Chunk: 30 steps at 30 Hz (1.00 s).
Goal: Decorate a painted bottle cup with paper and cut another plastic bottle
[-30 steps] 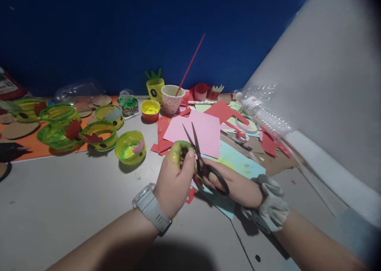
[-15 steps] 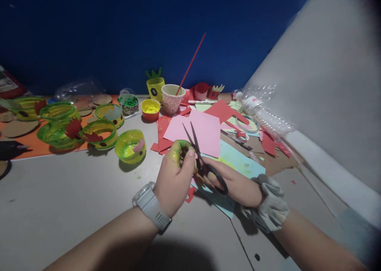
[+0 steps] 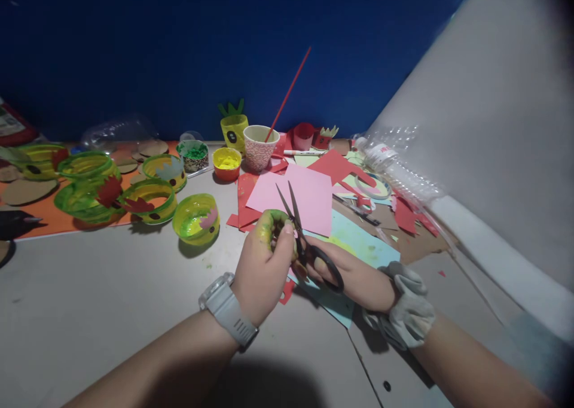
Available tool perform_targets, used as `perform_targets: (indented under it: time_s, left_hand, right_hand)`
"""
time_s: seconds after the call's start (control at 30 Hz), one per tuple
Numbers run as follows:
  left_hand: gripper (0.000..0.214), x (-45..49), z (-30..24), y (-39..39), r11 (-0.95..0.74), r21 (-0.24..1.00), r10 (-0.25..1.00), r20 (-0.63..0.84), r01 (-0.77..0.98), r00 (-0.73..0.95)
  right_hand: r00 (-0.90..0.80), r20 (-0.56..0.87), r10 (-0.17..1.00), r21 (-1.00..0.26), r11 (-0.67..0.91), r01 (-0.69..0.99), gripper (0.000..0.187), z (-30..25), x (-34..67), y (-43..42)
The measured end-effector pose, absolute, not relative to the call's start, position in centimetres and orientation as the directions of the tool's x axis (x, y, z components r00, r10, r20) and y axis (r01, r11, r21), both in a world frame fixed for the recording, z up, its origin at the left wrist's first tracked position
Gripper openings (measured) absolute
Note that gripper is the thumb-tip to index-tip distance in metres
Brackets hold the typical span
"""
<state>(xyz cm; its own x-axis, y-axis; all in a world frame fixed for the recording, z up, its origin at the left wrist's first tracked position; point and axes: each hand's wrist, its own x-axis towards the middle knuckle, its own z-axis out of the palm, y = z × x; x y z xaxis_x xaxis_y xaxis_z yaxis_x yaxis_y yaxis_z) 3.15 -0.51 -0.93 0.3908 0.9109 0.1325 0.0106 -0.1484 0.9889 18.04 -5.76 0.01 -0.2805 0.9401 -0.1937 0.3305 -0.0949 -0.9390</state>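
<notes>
My right hand (image 3: 329, 265) holds black-handled scissors (image 3: 295, 207), their blades parted and pointing up and away from me. My left hand (image 3: 269, 258), green and yellow paint on its index finger, is closed in a pinch close against the scissors. A small bit of pink paper (image 3: 295, 233) shows at the thumb tip; most of it is hidden by the fingers. Beyond both hands lies a pink sheet (image 3: 309, 186) on red paper (image 3: 244, 201). A light blue sheet (image 3: 368, 246) with yellow smears extends under my right hand.
Left of my hands stand several green-yellow painted bowls (image 3: 197, 216). Behind them are a green paint cup (image 3: 194, 155), a yellow paint cup (image 3: 226, 167) and a patterned cup (image 3: 260, 154) with a red stick (image 3: 289, 94). A plastic bottle (image 3: 379, 151) lies by paper scraps at right.
Almost nothing differs. Both hands and the scissors keep the same place and pose; the view has shifted very slightly.
</notes>
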Motion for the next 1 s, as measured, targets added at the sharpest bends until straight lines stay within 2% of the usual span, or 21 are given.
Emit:
perform_targets:
  time_s: [0.87, 1.0]
  left_hand:
    - [0.016, 3.15, -0.87, -0.53, -0.133, 0.991, 0.918, 0.115, 0.020, 0.380]
    - [0.016, 3.12, -0.84, -0.49, -0.145, 0.989, 0.918, 0.126, 0.022, 0.376]
  right_hand:
    - [-0.289, -0.157, 0.944, -0.920, -0.034, 0.391, 0.033, 0.02, 18.55, -5.46]
    - [-0.272, -0.166, 0.948, -0.921, -0.051, 0.385, 0.039, 0.00, 18.45, -5.51]
